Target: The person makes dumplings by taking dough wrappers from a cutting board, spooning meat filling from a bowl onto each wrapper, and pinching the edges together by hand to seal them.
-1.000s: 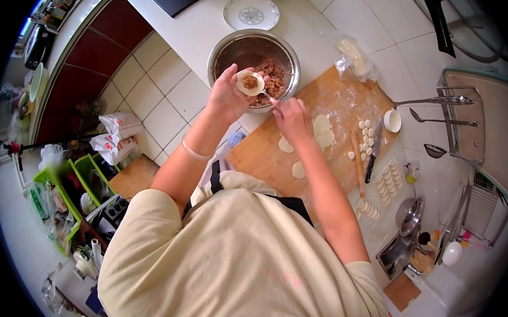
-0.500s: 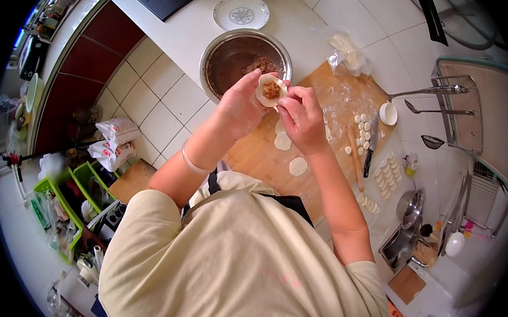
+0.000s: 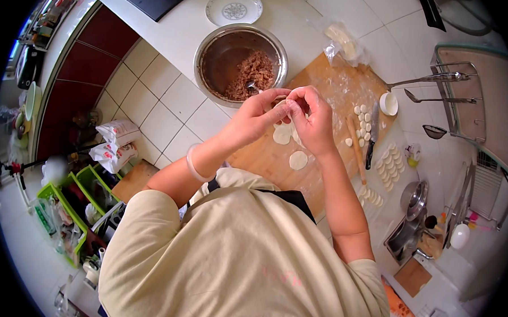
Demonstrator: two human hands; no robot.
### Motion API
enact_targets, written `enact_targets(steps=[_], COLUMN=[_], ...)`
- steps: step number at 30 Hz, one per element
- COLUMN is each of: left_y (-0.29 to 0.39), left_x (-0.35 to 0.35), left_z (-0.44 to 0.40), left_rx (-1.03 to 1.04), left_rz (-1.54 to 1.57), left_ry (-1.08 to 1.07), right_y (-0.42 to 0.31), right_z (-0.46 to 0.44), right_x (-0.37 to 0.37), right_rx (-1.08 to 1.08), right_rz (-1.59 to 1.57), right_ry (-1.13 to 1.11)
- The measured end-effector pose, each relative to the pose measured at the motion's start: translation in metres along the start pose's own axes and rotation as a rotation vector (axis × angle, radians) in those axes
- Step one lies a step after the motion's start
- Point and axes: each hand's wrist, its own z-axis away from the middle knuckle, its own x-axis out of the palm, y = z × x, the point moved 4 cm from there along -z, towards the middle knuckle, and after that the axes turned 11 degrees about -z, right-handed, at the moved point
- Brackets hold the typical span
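Note:
Both hands meet just below the metal bowl [image 3: 200, 76] of minced filling [image 3: 255, 73], where a spoon rests. My left hand [image 3: 259, 116] and my right hand [image 3: 310, 117] pinch a filled dough wrapper [image 3: 282, 103] between their fingers; the fingers hide most of it. Beneath them on the wooden board [image 3: 265, 161] lie flat round wrappers [image 3: 298, 160]. Small dough pieces [image 3: 362, 122], a rolling pin [image 3: 355, 148] and a knife [image 3: 372, 136] are to the right of my right hand.
A patterned plate [image 3: 234, 7] stands beyond the bowl. Bagged dough [image 3: 344, 41] and a small white bowl [image 3: 389, 104] are near the board's far and right edges. Rows of folded dumplings [image 3: 390, 166] lie at the right. Ladles [image 3: 444, 100] hang farther right.
The spoon has been left in the bowl. My right hand has come over to my left and taken hold of the wrapper, whose filling was in view and is now mostly hidden by the fingers.

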Motion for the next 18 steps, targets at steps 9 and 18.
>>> enact_targets(steps=[9,18], left_y=[0.0,0.017], left_x=[0.006,0.004], left_z=[0.0,0.0], left_rx=[0.104,0.14], left_rz=[-0.125,-0.31], left_ry=[0.004,0.052], right_y=[-0.016,-0.024], right_z=[0.005,0.014], right_x=[-0.004,-0.012], right_rx=[-0.202,-0.287], right_rz=[0.176,0.24], right_ry=[0.005,0.074])
